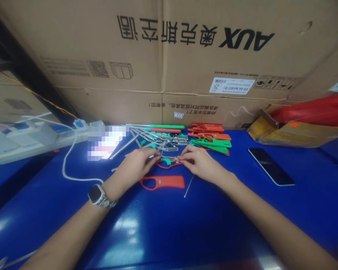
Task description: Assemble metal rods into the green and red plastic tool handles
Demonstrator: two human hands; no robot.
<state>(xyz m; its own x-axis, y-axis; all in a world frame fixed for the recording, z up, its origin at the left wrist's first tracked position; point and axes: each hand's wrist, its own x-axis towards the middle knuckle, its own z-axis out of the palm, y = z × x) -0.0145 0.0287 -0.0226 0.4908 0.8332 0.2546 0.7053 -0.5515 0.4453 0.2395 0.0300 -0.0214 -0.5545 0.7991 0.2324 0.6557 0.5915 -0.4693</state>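
Note:
Between my two hands is an orange-red lighter casing half with a teal trigger (166,161) and thin pale wires (173,158). My left hand (135,163), wearing a watch, is closed with thumb and forefinger at the casing's left end, pinching a slim metal tube (151,156). At the other end, the fingertips of my right hand (201,164) pinch the thin wires; the exact grip is too small to make out. A second orange casing half (169,181) lies flat just in front. A thin metal rod (189,186) sticks out from beneath my right hand.
Behind my hands lie loose metal tubes and lighter inserts (160,137), stacked orange casings (211,135) and green casings (214,143). A phone (271,167) lies right. A power strip (39,144) with a white cable (66,161) is left. A large cardboard box (146,82) stands behind.

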